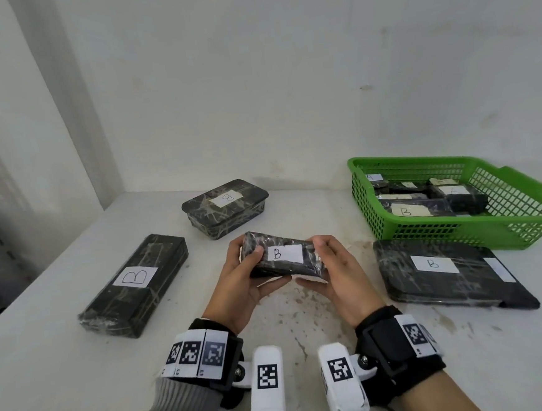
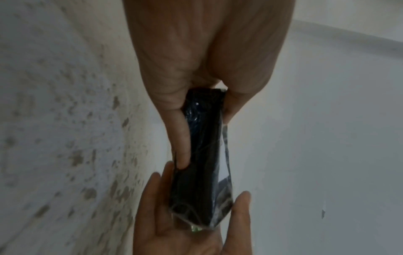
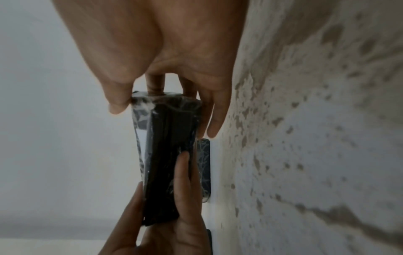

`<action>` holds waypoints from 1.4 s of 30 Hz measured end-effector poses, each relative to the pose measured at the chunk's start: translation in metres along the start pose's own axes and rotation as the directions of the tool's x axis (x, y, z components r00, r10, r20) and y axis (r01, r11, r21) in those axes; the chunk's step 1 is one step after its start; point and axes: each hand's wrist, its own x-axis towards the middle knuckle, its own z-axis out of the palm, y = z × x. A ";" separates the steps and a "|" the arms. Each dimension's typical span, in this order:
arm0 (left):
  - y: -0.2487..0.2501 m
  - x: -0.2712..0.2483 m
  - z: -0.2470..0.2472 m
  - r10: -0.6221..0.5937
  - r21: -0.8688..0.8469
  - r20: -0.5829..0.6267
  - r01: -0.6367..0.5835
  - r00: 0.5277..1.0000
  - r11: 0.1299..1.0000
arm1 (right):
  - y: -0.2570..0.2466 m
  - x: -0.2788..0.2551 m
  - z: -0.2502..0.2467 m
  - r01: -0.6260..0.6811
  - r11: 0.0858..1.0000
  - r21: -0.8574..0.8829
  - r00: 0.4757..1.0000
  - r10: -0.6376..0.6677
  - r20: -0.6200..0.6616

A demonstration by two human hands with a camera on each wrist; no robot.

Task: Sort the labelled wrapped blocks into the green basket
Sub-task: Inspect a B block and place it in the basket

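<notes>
I hold a small plastic-wrapped black block (image 1: 283, 256) between both hands, above the table (image 1: 49, 368) and clear of it, its white "B" label (image 1: 284, 253) facing up. My left hand (image 1: 246, 278) grips the left end, thumb on top and fingers (image 2: 183, 138) curled under; my right hand (image 1: 336, 274) grips the right end the same way, thumb over the top edge. From the wrist views both grips look snug on the film, which is wrinkled and probably slippery.

To do this step well, I judge I should read the label first, then pass the block fully to the right hand, since the green basket (image 1: 521, 192) sits to the right and further back. I would take a firm grip across the body of the block, not on loose film, before the left hand lets go.

The flat wrapped "B" block (image 1: 447, 275) lies just in front of the basket, so I would carry high over it and over the near rim. Inside, several labelled blocks (image 1: 425, 199) already lie packed; I would set mine on a free spot, label up.

Further left wait a long "B" block (image 1: 136, 284) and, behind, a wrapped box (image 1: 226, 209).
</notes>
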 end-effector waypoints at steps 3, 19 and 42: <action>-0.001 -0.001 0.000 0.028 0.012 -0.015 -0.028 0.999 1.000 | 0.000 -0.002 0.004 0.015 0.999 0.031 0.999 -0.016 0.039; 0.000 -0.003 0.002 0.069 0.090 0.024 -0.071 0.997 0.993 | -0.006 -0.006 0.007 0.081 0.996 -0.041 0.994 -0.084 -0.072; 0.009 -0.014 0.011 0.153 0.140 0.084 -0.163 0.985 0.977 | -0.022 -0.015 0.012 0.154 0.978 -0.142 0.986 -0.161 -0.035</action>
